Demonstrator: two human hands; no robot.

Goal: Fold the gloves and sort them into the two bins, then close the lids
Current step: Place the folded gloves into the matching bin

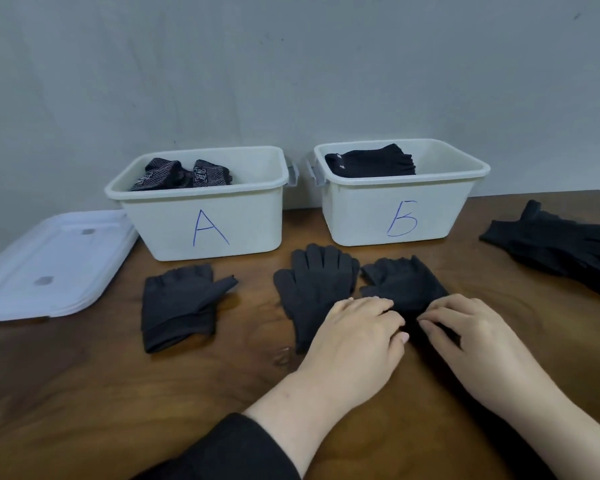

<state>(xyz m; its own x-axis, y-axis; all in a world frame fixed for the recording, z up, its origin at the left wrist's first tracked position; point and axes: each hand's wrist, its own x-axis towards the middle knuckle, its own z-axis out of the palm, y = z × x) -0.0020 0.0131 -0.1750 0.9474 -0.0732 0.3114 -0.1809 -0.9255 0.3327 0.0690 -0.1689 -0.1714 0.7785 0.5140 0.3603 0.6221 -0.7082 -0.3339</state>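
Observation:
Two cream bins stand at the back of the table, bin A [201, 223] holding patterned folded gloves [181, 174] and bin Б [399, 216] holding a folded black glove [371, 162]. In front lie a folded dark glove [177, 306], a flat full-fingered glove [312, 285] and a folded-over glove [402, 285]. My left hand [357, 334] and my right hand [471, 334] both pinch the near cuff edge of that folded-over glove; my left hand also lies over the flat glove's cuff.
Stacked white lids [49, 265] lie at the far left beside bin A. A pile of black gloves [561, 247] sits at the right edge of the brown wooden table [84, 393]. A grey wall stands directly behind the bins.

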